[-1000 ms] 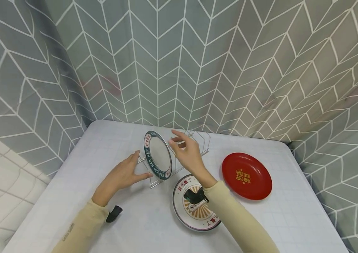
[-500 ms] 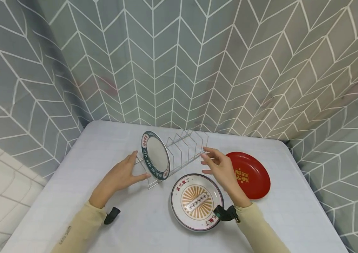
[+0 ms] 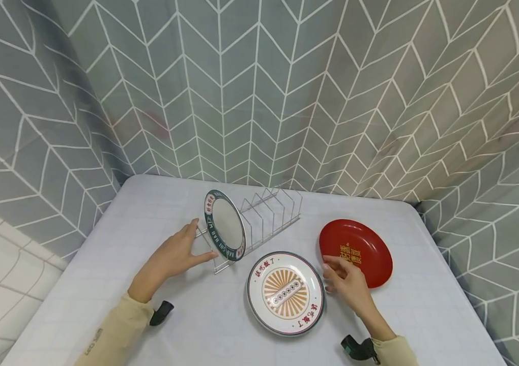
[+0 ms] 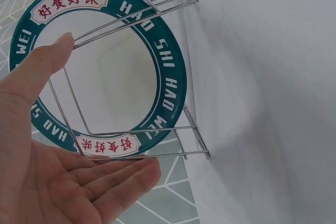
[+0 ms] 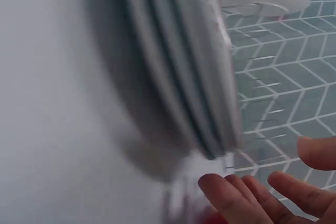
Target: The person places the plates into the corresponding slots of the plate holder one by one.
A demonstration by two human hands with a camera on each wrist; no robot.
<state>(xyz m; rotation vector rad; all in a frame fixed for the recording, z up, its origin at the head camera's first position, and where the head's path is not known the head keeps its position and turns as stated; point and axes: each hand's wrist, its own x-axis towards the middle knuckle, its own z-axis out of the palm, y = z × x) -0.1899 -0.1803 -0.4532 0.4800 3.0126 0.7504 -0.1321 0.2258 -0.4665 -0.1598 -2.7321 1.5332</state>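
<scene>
A green-rimmed white plate [image 3: 225, 225] stands on edge in the near left end of a wire dish rack [image 3: 268, 213]. My left hand [image 3: 174, 259] holds that end of the rack, thumb on one wire [image 4: 73, 45] and fingers along the lower one. The right hand [image 3: 348, 282] is at the right rim of a stack of white plates [image 3: 286, 294], its fingers loosely bent with nothing between them. In the right wrist view, several stacked rims [image 5: 184, 66] show close to the right fingertips. The top plate has an orange sunburst and red characters.
Behind the right hand, a red oval plate [image 3: 369, 249] with gold characters lies on the white-covered table [image 3: 223, 325]. The rack's other slots run back to the right, near the patterned curtain [image 3: 259, 101].
My right hand has come away from beside the upright plate, passing right and toward me to the plate stack. The left hand stays at the rack's end.
</scene>
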